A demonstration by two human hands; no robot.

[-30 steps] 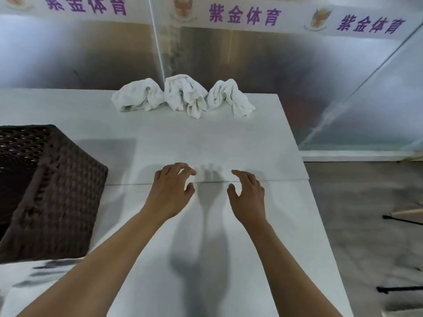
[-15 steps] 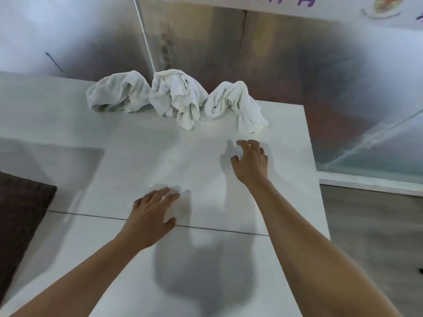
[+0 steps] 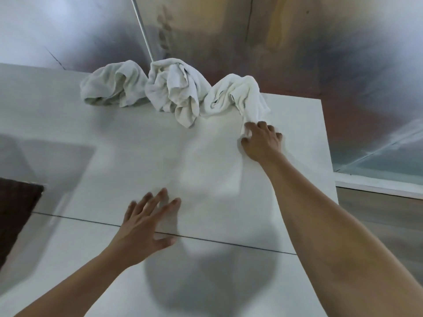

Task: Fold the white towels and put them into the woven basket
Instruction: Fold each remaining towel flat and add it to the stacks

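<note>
Three crumpled white towels lie in a row along the far edge of the white bench [image 3: 119,161], against a shiny metallic wall [image 3: 297,42]. The left towel [image 3: 109,89] is bunched in a low heap; the middle towel [image 3: 176,90] touches it and stands a little taller, with a fold hanging toward the viewer; the right towel [image 3: 238,94] touches the middle one and trails a narrow tail down toward the bench's right side.

The right hand [image 3: 262,140] reaches out to that tail. Its grip is closing on the cloth: the thumb and fingertips [image 3: 263,124] curl round the tail's lower end, which shows white between them (the hand is slightly blurred, so how firm the hold is I cannot tell for sure).

The left hand [image 3: 146,223] hovers over or rests on the near part of the bench, near a thin seam [image 3: 217,242] running across the surface. Its fingers are spread and straight, and it holds nothing.

The woven basket [image 3: 16,216] shows only as a dark brown corner at the left edge of the view, well apart from the towels. A thin metal rod [image 3: 143,30] rises along the wall behind the middle towel.
</note>
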